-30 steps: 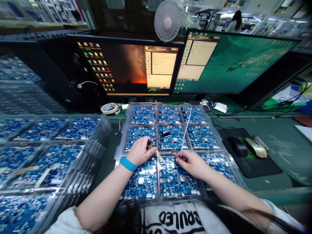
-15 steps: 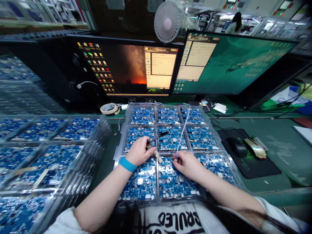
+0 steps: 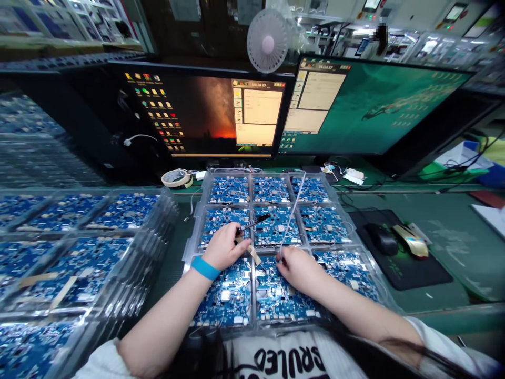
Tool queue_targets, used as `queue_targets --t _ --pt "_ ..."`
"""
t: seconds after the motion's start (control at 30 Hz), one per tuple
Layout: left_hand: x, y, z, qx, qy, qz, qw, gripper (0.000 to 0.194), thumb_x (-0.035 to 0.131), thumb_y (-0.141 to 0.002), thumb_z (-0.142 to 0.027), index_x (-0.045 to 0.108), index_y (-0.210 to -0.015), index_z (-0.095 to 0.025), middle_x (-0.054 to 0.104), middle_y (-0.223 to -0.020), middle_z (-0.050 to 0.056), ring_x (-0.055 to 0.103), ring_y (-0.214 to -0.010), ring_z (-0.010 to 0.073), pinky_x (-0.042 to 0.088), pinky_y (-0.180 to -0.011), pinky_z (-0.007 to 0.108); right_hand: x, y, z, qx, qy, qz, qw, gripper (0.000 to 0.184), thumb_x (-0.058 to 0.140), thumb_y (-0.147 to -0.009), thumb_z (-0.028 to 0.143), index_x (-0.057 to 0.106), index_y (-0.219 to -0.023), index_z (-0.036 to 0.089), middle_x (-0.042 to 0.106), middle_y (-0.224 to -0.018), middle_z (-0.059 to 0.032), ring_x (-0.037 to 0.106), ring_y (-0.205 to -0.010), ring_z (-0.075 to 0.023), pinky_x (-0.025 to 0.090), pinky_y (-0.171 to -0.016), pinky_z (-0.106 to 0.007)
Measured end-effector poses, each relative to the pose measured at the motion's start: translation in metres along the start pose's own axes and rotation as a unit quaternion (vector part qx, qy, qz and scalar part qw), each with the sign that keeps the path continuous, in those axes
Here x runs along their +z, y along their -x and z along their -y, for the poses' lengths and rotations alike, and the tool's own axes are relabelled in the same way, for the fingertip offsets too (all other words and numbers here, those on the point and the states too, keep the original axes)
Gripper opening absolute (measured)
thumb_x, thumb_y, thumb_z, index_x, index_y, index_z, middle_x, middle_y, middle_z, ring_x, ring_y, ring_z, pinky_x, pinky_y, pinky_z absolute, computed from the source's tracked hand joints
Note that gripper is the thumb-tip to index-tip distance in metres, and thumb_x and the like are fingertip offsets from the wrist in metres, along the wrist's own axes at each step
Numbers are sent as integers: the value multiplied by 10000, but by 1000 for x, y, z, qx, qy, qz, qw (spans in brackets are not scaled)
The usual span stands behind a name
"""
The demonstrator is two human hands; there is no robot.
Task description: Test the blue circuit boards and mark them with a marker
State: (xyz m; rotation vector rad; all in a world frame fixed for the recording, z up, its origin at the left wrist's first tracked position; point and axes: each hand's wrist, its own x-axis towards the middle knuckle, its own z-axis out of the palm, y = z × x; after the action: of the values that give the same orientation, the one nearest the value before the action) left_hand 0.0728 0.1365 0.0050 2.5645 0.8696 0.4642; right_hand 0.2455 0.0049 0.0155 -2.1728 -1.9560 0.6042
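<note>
My left hand (image 3: 225, 246), with a blue band on its wrist, is closed around a slim black pen (image 3: 256, 221) that points up and to the right. A short strip of beige tape (image 3: 253, 254) hangs by its thumb; whether the fingers grip it is unclear. My right hand (image 3: 300, 269) pinches the near end of a thin white cable (image 3: 292, 215), which runs up to the tray's far edge. Its fingertips are at the upper part of the front middle blue circuit board (image 3: 282, 300); the cable's tip is hidden. Several such boards fill the clear plastic tray (image 3: 192, 237).
Stacked trays of boards (image 3: 114, 252) stand on the left. Two monitors (image 3: 205, 110) with a small fan (image 3: 267, 45) are behind. A tape roll (image 3: 177, 179) lies beyond the tray. On the right, a mouse (image 3: 381, 238) and a gold-coloured device (image 3: 411, 241) rest on a black mat (image 3: 418, 273).
The view has shifted slightly. My right hand has moved a little left with the cable end at the same board. My left hand keeps its hold on the pen.
</note>
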Motion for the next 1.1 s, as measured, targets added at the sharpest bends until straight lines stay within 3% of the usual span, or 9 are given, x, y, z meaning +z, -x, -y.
queue_targets --t 0.37,0.57,0.87,1.1 --pt "-4 1 -3 -5 -12 -8 1000 263 389 -788 -396 427 -878 -152 531 -796 67 511 -748 230 394 -624 321 1 9 -14 -5 -111 -24 994 197 513 -687 194 558 -878 172 531 -665 2 482 -576 -106 365 -544 -198" --pt "-3 1 -3 -5 -10 -9 1000 293 370 -791 -417 426 -889 -146 531 -803 73 508 -756 234 391 -643 332 4 9 -14 -17 -95 -51 994 117 461 -727 191 553 -796 170 507 -667 -3 468 -601 -105 350 -557 -198" --pt "-3 1 -1 -7 -7 -6 1000 275 382 -788 -398 425 -893 -148 526 -785 62 508 -739 227 391 -627 323 3 7 -12 -8 14 -42 999 112 458 -747 249 535 -712 175 542 -688 -16 496 -630 -130 339 -565 -224" --pt "-2 1 -1 -5 -15 -8 1000 286 384 -787 -398 429 -899 -139 531 -806 76 508 -762 235 398 -642 331 -14 15 -20 -10 -103 -46 994 149 501 -722 291 594 -777 188 560 -676 -3 506 -600 -111 387 -553 -206"
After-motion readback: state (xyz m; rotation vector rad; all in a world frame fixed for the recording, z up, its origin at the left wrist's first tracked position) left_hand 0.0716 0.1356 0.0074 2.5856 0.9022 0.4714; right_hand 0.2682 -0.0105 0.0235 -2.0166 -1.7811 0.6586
